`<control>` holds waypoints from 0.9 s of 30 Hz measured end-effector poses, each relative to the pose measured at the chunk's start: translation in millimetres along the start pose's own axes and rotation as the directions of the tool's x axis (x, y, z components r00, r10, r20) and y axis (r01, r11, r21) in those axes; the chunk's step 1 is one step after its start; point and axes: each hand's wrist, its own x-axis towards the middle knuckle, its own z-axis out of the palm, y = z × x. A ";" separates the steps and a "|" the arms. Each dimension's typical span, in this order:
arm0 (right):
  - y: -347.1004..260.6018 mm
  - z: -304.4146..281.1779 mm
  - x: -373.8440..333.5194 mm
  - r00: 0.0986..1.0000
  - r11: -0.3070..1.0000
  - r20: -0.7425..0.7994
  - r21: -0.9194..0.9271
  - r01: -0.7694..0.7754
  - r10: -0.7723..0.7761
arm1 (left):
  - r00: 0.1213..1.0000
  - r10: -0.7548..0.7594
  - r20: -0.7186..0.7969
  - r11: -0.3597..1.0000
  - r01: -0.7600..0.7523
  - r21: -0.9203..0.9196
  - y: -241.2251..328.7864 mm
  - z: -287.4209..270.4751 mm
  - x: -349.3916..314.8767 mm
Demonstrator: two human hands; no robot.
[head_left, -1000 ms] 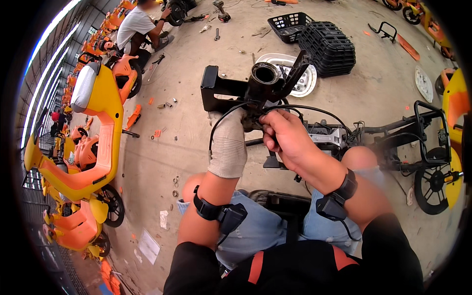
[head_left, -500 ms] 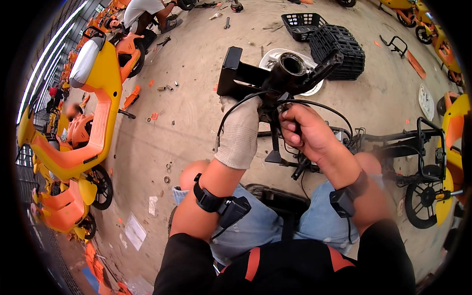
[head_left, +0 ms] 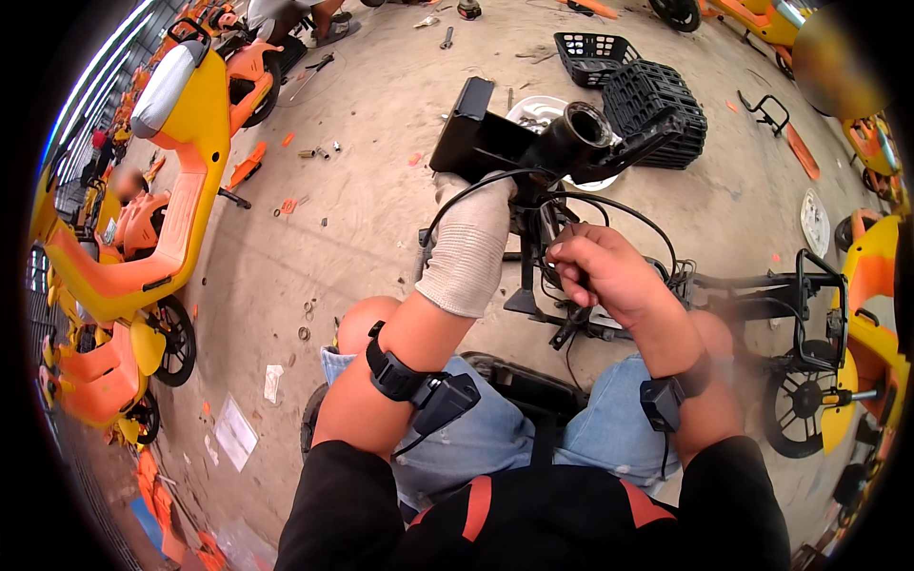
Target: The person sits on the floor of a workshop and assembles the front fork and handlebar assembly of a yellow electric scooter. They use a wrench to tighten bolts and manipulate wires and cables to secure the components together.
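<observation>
A black metal frame, with an open round tube at its top and a bent flat plate at its left, is held up in front of me. My left hand, in a pale knitted glove, is closed around it from below; the frame hides its fingertips. Beside the frame's middle my bare right hand is curled with thumb and forefinger pinched. A shiny metal bit shows by its fingertips, too small to name. Black cables loop from the frame over both hands.
Behind the frame are a white dish with small metal parts and black plastic baskets. Yellow-orange scooters stand left and right. A wrench and loose parts lie on the floor. Another bare frame is at my right.
The held frame has tilted and shifted slightly to the right in view. My right hand has moved a little down and away from the frame. The whole view has shifted slightly.
</observation>
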 end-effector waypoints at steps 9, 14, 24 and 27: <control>7.9 11.6 6.1 0.931 0.932 -0.158 -0.213 0.293 -0.328 | 0.969 0.079 0.234 0.997 -0.073 -0.033 3.3 -5.7 -10.5; 9.0 21.1 14.3 0.908 0.929 -0.233 0.046 0.367 -0.348 | 0.958 0.115 0.261 0.993 -0.119 0.001 0.0 -8.7 -7.6; 13.6 37.4 11.9 0.886 0.899 -0.311 0.164 0.405 -0.343 | 0.987 0.026 0.160 0.984 0.002 -0.178 0.4 -4.3 -9.4; 14.1 37.1 13.7 0.913 0.907 -0.329 0.259 0.333 -0.241 | 0.975 0.020 0.223 0.993 0.006 -0.117 5.2 -5.4 -13.7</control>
